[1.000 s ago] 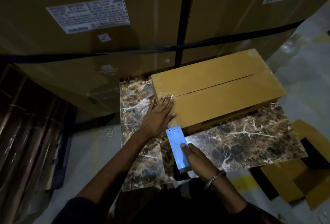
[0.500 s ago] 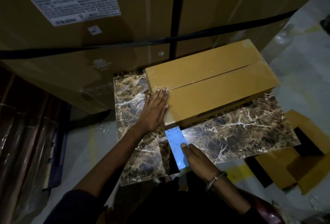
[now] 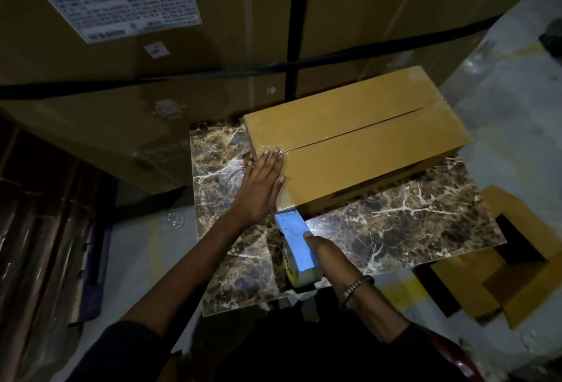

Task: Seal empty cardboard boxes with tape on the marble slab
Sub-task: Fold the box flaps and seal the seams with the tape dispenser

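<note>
Cardboard box (image 3: 359,141): plain tan, long, flaps down, dark centre seam running from 8 o'clock end up toward 2 o'clock. Glossy clear tape visible at the near-left end of the seam and down that end face. Box sits on the marble slab (image 3: 395,229), brown with white veining, toward its 12 o'clock edge.

Left hand (image 3: 261,187): grip apart, fingers straight and together, palm flat against the box's left end, fingertips over the top edge at the seam.

Right hand (image 3: 328,257): grip clamped round the blue tape dispenser (image 3: 295,238), thumb lying along its top; clear roll underneath. Beaded bracelet (image 3: 354,288) on the wrist.

Dispenser nose meets the box's lower left corner. Box lies at 1 o'clock from the right hand, directly at 3 o'clock of the left.
</note>
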{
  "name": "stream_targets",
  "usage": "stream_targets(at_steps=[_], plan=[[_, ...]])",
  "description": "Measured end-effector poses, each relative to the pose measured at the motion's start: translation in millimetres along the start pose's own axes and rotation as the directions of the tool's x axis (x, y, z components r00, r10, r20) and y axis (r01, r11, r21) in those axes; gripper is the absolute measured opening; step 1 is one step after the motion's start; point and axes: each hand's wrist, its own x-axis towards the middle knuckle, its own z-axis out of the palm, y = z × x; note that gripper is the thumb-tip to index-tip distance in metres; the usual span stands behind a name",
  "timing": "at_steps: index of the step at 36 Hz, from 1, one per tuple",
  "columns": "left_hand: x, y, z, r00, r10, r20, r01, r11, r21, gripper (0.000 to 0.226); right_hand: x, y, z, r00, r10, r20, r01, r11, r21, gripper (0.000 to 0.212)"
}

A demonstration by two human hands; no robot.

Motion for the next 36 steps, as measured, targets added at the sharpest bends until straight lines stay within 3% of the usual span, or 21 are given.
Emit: stream_targets(at_steps=[2, 5, 7, 10, 15, 20, 22, 25, 31, 36], plan=[[-0.4, 0.3, 0.3, 1.0, -0.007, -0.002, 0.007, 1.0, 0.0, 0.061, 12.9, 9.1, -5.0, 1.0, -0.03, -0.008, 0.031, 0.999, 0.037, 0.125], [-0.2, -0.1, -0.4, 1.0, -0.005, 0.0, 0.005, 1.0, 0.014, 0.061, 16.5, 12.9, -8.2, 0.999, -0.035, -0.011, 0.035, 0.997, 0.07, 0.102], [-0.3, -0.4, -0.5, 1.0, -0.009, -0.002, 0.009, 1.0, 0.021, 0.06, 24.8, 18.7, -14.3, 0.999, -0.014, -0.052, 0.014, 1.0, 0.017, 0.111], [0.0, -1.8, 1.8, 1.0, -0.014, -0.021, 0.014, 1.0, 0.008, 0.059, 34.7, 33.2, -27.1, 0.991, 0.036, -0.126, -0.044, 0.997, -0.059, 0.07], [-8.7, 8.9, 5.3, 0.982, -0.114, -0.148, 0.089, 0.982, -0.164, 0.053, 39.6, 52.4, -57.7, 0.943, -0.031, -0.332, -0.041, 0.977, -0.207, 0.057], [-36.1, 52.1, 13.1, 0.841, -0.46, -0.284, 0.291, 0.828, -0.479, 0.057, 64.9, 71.6, -91.3, 0.822, -0.166, -0.545, -0.073, 0.918, -0.389, 0.053], [-43.9, 72.2, 18.0, 0.782, -0.531, -0.326, 0.307, 0.784, -0.539, 0.058, 77.4, 80.9, -102.2, 0.767, -0.237, -0.596, -0.087, 0.882, -0.463, 0.045], [-43.5, 101.1, 25.1, 0.746, -0.561, -0.36, 0.31, 0.77, -0.558, 0.06, 90.2, 93.6, -113.1, 0.729, -0.323, -0.604, -0.139, 0.794, -0.592, 0.047], [-15.1, 129.4, 35.9, 0.668, -0.674, -0.316, 0.435, 0.698, -0.568, 0.071, 91.3, 105.9, -115.5, 0.77, -0.367, -0.522, -0.204, 0.634, -0.746, 0.042], [1.9, 126.3, 48.4, 0.581, -0.747, -0.324, 0.527, 0.649, -0.549, 0.069, 79.7, 96.9, -111.4, 0.82, -0.318, -0.476, -0.216, 0.598, -0.772, 0.044]])
